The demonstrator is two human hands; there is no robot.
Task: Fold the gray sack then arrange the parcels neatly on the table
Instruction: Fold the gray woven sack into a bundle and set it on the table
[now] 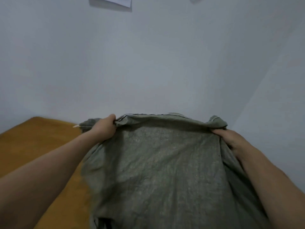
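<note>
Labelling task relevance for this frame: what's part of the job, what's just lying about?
Job: gray sack, held up by its top edge; left hand and right hand, both gripping that edge; orange table. No parcels in view.
Just there: white wall; sheet of paper high on it.

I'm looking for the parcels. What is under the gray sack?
The left hand and right hand grip the gray sack at its top edge. Left of it, the orange-brown table shows. The cloth hides whatever lies beneath; no parcels show.
</note>
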